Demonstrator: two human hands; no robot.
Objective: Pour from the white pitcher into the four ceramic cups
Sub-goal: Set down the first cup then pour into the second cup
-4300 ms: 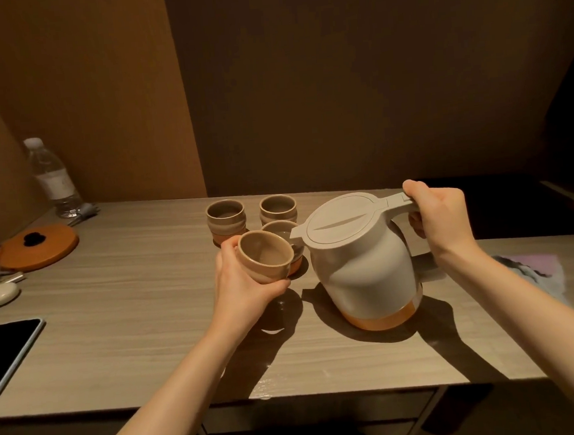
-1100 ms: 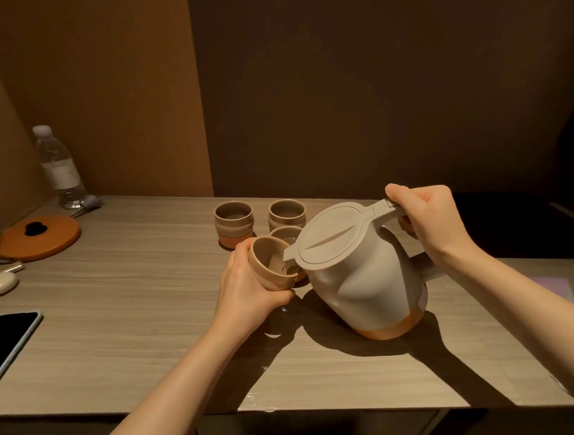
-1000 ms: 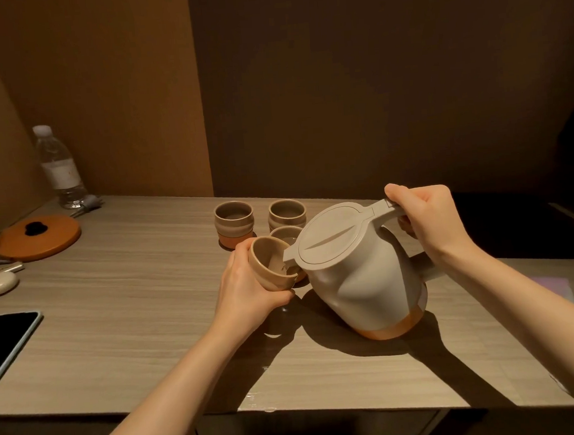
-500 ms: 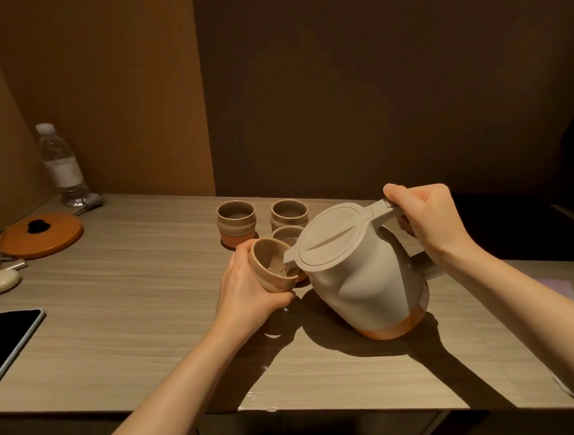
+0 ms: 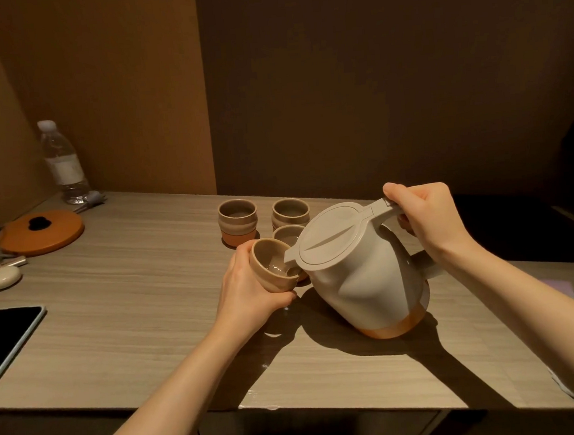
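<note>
My right hand [image 5: 426,220] grips the handle of the white pitcher [image 5: 362,273], which has an orange base and is tilted left, its base edge on the table. Its spout rests over the rim of a beige ceramic cup [image 5: 271,270] that my left hand [image 5: 247,296] holds tipped toward the spout, above the table. Liquid glints inside that cup. Two more cups [image 5: 238,221] [image 5: 290,212] stand upright behind, and a further cup [image 5: 288,234] is partly hidden by the pitcher and the held cup.
The wooden table [image 5: 132,315] has a dark phone [image 5: 3,339] at the left edge, a white oval case [image 5: 1,278], an orange round lid [image 5: 41,231] with cables, and a plastic water bottle [image 5: 63,162] at the back left. Walls close the back.
Since 4.3 s ago the pitcher has tilted left onto its base edge with its spout over the held cup. Over the last second the hands have stayed nearly still.
</note>
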